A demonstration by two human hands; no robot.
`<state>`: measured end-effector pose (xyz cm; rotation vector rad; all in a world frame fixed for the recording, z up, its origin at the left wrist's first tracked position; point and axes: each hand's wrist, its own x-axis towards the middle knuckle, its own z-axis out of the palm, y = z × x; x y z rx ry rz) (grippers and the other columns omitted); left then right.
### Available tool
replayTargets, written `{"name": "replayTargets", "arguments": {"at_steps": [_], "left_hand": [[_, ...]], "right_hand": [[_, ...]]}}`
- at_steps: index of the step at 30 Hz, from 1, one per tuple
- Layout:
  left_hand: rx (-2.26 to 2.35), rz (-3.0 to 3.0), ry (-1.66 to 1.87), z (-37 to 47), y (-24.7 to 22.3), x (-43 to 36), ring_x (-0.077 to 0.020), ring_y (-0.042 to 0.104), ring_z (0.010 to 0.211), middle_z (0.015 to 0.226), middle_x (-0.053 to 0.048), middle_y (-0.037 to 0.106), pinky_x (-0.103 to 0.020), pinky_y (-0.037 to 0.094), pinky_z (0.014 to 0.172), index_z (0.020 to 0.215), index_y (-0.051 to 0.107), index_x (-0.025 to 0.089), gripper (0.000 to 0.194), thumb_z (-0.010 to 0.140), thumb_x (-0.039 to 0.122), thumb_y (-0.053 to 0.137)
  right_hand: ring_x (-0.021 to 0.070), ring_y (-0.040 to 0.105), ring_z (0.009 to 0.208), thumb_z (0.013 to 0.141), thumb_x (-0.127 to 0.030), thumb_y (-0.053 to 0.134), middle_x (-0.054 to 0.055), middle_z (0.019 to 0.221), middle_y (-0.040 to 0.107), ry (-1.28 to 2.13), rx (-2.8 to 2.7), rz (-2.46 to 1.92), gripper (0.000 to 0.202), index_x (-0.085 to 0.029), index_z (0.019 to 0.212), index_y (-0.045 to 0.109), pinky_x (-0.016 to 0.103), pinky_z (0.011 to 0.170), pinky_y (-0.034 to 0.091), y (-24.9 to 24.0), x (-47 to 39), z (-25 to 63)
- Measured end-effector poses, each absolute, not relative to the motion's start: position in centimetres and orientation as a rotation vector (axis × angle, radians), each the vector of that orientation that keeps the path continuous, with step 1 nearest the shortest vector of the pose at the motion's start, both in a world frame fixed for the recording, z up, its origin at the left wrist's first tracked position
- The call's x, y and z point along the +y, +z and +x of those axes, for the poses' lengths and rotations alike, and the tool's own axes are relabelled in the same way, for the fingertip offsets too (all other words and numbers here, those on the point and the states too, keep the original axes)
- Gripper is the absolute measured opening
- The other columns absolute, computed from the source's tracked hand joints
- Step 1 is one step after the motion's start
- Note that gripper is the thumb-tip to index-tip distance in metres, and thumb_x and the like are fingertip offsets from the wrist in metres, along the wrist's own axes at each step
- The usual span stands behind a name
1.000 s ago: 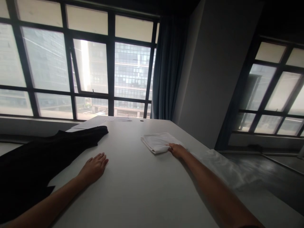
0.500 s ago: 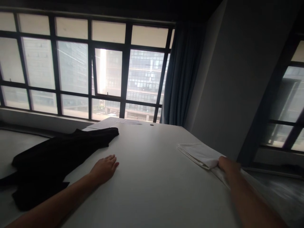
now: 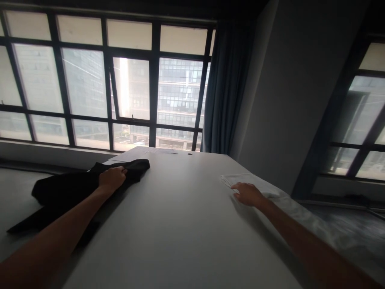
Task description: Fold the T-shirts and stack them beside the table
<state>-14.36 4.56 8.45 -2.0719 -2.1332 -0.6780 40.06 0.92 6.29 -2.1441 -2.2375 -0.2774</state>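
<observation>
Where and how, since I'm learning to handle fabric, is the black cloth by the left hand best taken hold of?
Probably by the narrow far end of the black cloth, coming from above and the right: that end tapers out over the white table, while the wider part spreads to the left. The left hand is on it just short of that end, fingers curled.

Tally: you are reaching with two hands, one left hand (image 3: 112, 179), one right hand (image 3: 248, 194), over one white table (image 3: 180, 224).
You are counting two folded or bunched cloths: one black garment (image 3: 67, 186), one white cloth (image 3: 261, 184). One round dark spot (image 3: 189, 154) is showing in the tabletop; papers (image 3: 159, 151) are lying at the far end, number unreadable. Beyond, you are facing two window banks, left window bank (image 3: 183, 92) and right window bank (image 3: 373, 108), one pillar (image 3: 270, 100), at least one blue curtain (image 3: 224, 92).
</observation>
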Motion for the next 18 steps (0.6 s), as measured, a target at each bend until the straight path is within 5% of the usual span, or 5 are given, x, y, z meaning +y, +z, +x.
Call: {"name": "replayTargets", "arguments": {"at_steps": [3, 8, 13, 18], "left_hand": [[-2.088, -2.041, -0.891, -9.5, 9.9, 4.0, -0.0308, 0.066, 0.102, 0.106, -0.012, 0.073, -0.044, 0.051, 0.087, 0.106, 0.070, 0.019, 0.038, 0.098, 0.042, 0.041], [-1.368, -2.905, -1.337, -2.1, 10.6, -0.2, -0.0247, 0.069, 0.091, 0.097, -0.006, 0.076, -0.036, 0.053, 0.085, 0.116, 0.070, 0.018, 0.050, 0.094, 0.052, 0.041], [-1.203, -3.100, -0.860, -4.7, 7.2, -0.5, -0.0282, 0.049, 0.134, 0.148, -0.010, 0.052, -0.042, 0.036, 0.113, 0.146, 0.046, 0.022, 0.070, 0.084, 0.053, 0.059], [-2.029, -2.471, -0.223, -15.1, 2.1, 3.0, -0.0363, 0.022, 0.149, 0.161, -0.017, 0.026, -0.063, 0.018, 0.116, 0.152, 0.037, 0.017, 0.075, 0.088, 0.058, 0.044]], "right_hand": [[0.0280, 0.056, 0.125, 0.087, -0.030, 0.054, 0.010, 0.136, 0.062, -0.192, -2.332, -1.957, 0.044, -0.023, 0.129, 0.064, 0.041, 0.107, 0.037, 7.0, 0.0, 34.8], [0.0323, 0.059, 0.120, 0.078, -0.043, 0.068, 0.014, 0.147, 0.051, -0.018, -2.418, -1.638, 0.081, -0.020, 0.150, 0.039, 0.040, 0.098, 0.046, 6.3, -2.0, 27.0], [0.0303, 0.067, 0.103, 0.086, -0.024, 0.054, 0.014, 0.110, 0.073, -0.150, -2.406, -1.662, 0.025, -0.017, 0.102, 0.071, 0.032, 0.084, 0.046, 5.0, -2.2, 25.9], [0.0283, 0.069, 0.099, 0.092, -0.027, 0.043, 0.014, 0.106, 0.074, -0.184, -2.014, -2.058, 0.029, -0.020, 0.101, 0.069, 0.028, 0.069, 0.043, 5.5, 0.0, 32.0]]}}
